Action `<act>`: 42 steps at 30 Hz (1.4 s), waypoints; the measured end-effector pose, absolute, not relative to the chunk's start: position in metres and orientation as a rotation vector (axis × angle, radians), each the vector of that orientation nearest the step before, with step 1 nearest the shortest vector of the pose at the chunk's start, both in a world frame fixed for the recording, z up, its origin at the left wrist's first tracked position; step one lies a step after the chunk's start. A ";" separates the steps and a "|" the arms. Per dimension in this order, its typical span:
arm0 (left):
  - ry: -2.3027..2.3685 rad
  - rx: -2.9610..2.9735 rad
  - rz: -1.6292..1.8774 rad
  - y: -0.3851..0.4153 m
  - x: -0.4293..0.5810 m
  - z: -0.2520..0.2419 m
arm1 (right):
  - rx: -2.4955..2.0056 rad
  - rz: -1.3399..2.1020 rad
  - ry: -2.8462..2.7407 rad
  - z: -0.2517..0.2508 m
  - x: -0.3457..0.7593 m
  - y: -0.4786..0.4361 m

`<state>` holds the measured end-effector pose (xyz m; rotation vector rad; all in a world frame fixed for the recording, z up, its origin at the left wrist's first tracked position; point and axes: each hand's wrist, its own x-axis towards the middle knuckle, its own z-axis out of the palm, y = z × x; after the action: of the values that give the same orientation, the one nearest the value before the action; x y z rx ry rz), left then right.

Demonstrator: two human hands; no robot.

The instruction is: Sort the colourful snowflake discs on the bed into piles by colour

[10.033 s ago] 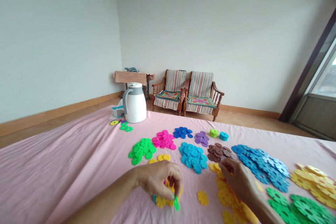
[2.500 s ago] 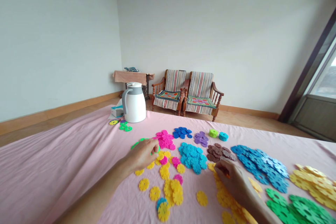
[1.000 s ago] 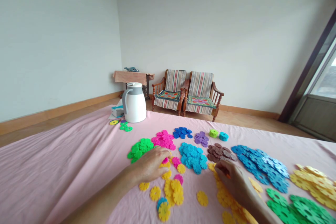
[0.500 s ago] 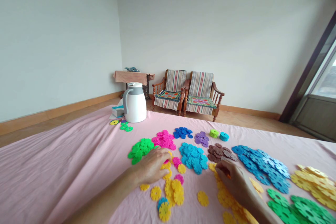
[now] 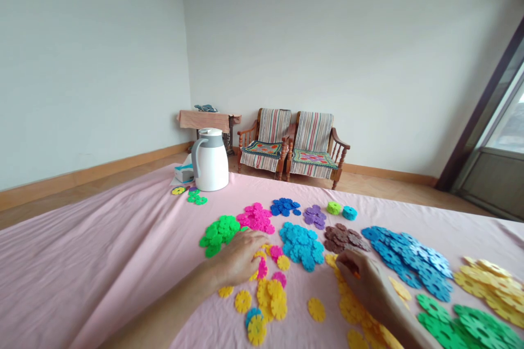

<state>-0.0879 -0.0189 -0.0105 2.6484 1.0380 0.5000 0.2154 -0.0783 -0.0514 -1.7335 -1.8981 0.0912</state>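
My left hand [image 5: 239,255] is bent over loose yellow and pink notched plastic discs, its fingers curled, with a pink disc [image 5: 262,268] at its thumb and fingertips. My right hand [image 5: 364,278] is closed above a yellow disc pile [image 5: 352,308]; a bit of orange shows between its fingers, the rest being hidden. Nearest the left wrist is a green disc pile [image 5: 219,233], with a pink pile [image 5: 257,218] beyond. Between the hands lies a light-blue pile [image 5: 302,245]. A brown pile [image 5: 345,238] sits just past the right hand.
On the pink cloth [image 5: 123,245] are dark-blue [image 5: 283,206] and purple [image 5: 315,216] piles, with larger blue [image 5: 409,256], yellow [image 5: 491,286] and green [image 5: 470,327] discs at right. A white jug [image 5: 212,166] stands at the far edge. Two chairs [image 5: 313,147] are behind.
My left hand has shifted slightly, and the pink disc by its thumb now shows lower, nearer to me. My right hand has stayed in place.
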 end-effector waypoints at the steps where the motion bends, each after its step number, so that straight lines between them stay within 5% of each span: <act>1: 1.017 2.659 0.488 -0.020 -0.088 -0.010 | -1.736 0.091 -1.896 -0.051 0.215 -0.078; 35: 0.787 2.656 0.462 -0.037 -0.077 0.014 | -1.733 0.098 -1.878 -0.050 0.215 -0.079; 42: 0.432 2.566 0.063 -0.037 -0.090 0.022 | -1.764 0.088 -1.878 -0.047 0.211 -0.081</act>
<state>-0.0901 -0.0369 0.0215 2.5664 0.4316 0.0627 0.2115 -0.0814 -0.0470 -1.7644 -1.8777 0.0883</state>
